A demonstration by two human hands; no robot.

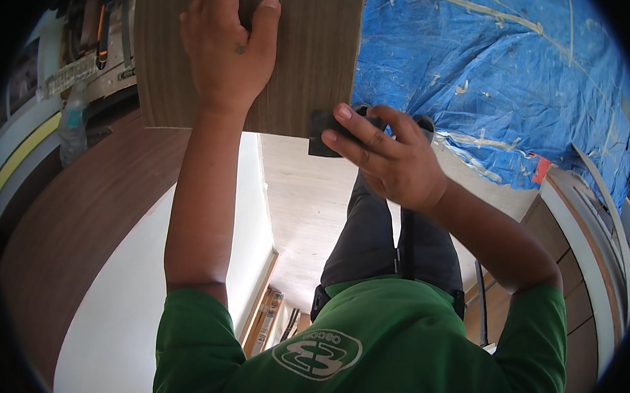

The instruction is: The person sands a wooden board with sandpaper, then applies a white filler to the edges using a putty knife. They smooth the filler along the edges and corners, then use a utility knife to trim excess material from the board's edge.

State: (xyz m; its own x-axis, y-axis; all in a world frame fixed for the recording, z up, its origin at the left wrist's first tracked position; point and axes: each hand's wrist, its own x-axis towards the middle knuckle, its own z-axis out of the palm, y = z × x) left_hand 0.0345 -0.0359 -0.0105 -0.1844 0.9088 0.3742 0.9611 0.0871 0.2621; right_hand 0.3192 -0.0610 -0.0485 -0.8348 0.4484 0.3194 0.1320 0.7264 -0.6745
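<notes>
A brown wood-grain board (303, 62) spans the upper middle of the head view. On its face my left hand (229, 59) lies flat, thumb spread from the fingers and nothing held; the fingertips run out at the top edge. At the board's near right corner, my right hand (401, 158) pinches a small dark, flat, square-edged piece (322, 135) that looks like sandpaper. That piece overlaps the corner and edge of the board. The right fingers cover part of it, so its full shape is hidden.
A crumpled blue tarp (489, 78) covers the floor at the upper right, with pale strips on it. At the left are a clear plastic bottle (73, 126), an orange-and-black tool (103, 36) and a curved-looking brown panel (83, 193). Panels (574, 208) stand at the right.
</notes>
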